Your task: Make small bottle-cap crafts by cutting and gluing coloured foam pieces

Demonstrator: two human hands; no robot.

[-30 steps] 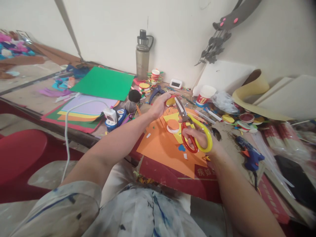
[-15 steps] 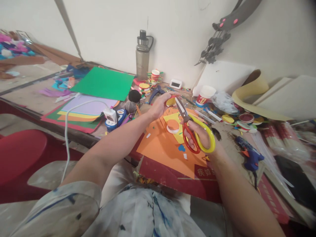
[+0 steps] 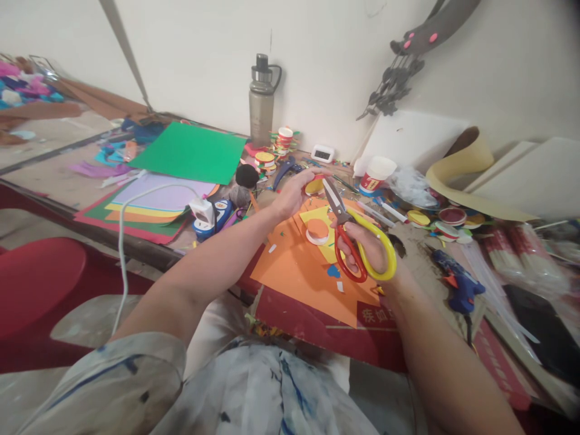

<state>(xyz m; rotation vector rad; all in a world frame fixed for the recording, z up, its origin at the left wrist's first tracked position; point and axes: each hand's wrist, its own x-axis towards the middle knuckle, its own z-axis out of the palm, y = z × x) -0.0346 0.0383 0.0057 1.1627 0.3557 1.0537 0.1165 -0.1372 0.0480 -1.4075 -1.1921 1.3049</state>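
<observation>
1. Red chair (image 3: 40, 284): near left, below the table edge (image 3: 136, 249).
2. White cable (image 3: 121, 241): runs from your lap up over the table edge to a white-and-blue device (image 3: 209, 215).
3. Stack of coloured sheets (image 3: 149, 208): lies flat left of your forearm, with a lilac sheet on top.
4. Green sheet (image 3: 193, 152): lies farther back, behind the stack.
5. Grey bottle (image 3: 261, 106): stands upright against the far wall.
6. Your left hand (image 3: 292, 194): reaches out over the table, fingers closed on a yellow disc (image 3: 313, 186) with a red rim, held above the clutter.
7. Orange sheet (image 3: 299, 269): lies under both hands at the near table edge. An orange circle on a white ring (image 3: 317, 230) rests on it between your hands.
8. Scissors (image 3: 351, 232): one red and one yellow handle, blades angled far-left, tip just beside the disc. You cannot tell whether it touches.
9. Your right hand (image 3: 378, 254): fingers pass through the handles and grip the scissors.
10. Paper cup (image 3: 376, 173): stands upright, far and right of the disc.
11. Blue glue gun (image 3: 457, 283): lies on the table right of your right wrist.
</observation>
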